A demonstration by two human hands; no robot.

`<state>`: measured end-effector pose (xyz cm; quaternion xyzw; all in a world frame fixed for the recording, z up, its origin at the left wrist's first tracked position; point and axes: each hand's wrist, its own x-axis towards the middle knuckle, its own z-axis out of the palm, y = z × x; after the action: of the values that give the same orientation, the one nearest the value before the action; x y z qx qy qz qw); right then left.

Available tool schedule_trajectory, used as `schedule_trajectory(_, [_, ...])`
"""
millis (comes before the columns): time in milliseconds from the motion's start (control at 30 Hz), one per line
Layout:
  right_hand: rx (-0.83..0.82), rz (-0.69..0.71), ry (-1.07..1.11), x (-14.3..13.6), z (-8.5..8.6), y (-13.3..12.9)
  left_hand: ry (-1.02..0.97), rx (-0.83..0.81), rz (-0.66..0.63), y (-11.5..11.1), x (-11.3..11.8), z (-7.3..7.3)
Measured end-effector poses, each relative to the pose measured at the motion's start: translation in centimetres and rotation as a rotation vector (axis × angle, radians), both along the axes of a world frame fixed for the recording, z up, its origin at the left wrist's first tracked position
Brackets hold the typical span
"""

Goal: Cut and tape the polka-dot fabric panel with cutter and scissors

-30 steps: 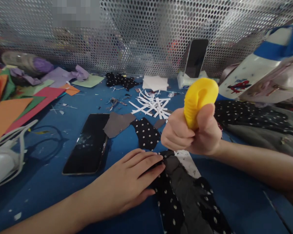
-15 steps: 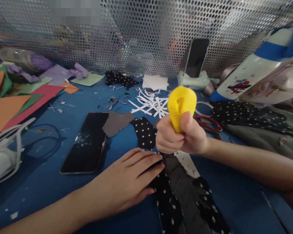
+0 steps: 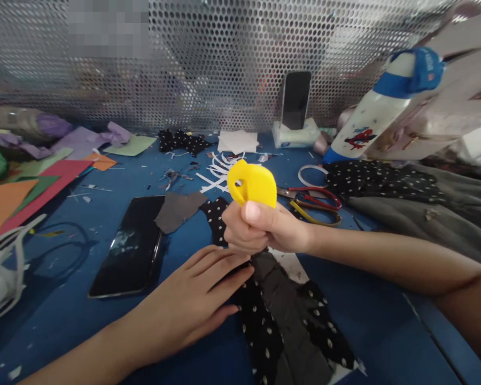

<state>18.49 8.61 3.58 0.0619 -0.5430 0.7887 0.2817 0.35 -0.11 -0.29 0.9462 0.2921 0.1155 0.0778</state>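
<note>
My right hand (image 3: 264, 227) is wrapped round a yellow object (image 3: 256, 183) with a hole near its left end, raised above the blue table. What the yellow object is, I cannot tell. Below and left of it, my left hand (image 3: 208, 289) lies flat, fingers a little apart, its fingertips at the upper left edge of a strip of grey and black polka-dot cloth (image 3: 286, 315). White paper shows under the cloth's right side. Beyond my hands are a dotted scrap (image 3: 215, 218) and a grey scrap (image 3: 179, 210).
A phone (image 3: 128, 248) lies left of my hands. Scissors (image 3: 315, 198), a bottle (image 3: 371, 112) and folded cloth (image 3: 417, 214) are at the right. Coloured paper (image 3: 44, 192) and a white cable (image 3: 18, 267) are at the left. A metal mesh (image 3: 208, 64) stands behind.
The yellow object has turned in my right hand, showing a broader side. The view has shifted to the right, so more of the scissors shows. My left hand keeps its place on the cloth.
</note>
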Motion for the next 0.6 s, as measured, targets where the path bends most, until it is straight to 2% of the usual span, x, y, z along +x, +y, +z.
schedule_trajectory(200, [-0.001,-0.115,-0.03,0.0,0.6,0.6,-0.026,-0.012,0.0,-0.1,-0.1,-0.1])
schedule_trajectory(400, [-0.08,-0.204,-0.022,0.1,-0.4,1.6,-0.016,-0.026,-0.008,0.0,-0.1,-0.1])
schedule_trajectory(600, [-0.184,-0.227,-0.039,0.5,-1.1,3.0,-0.022,-0.046,-0.017,0.0,0.0,-0.2])
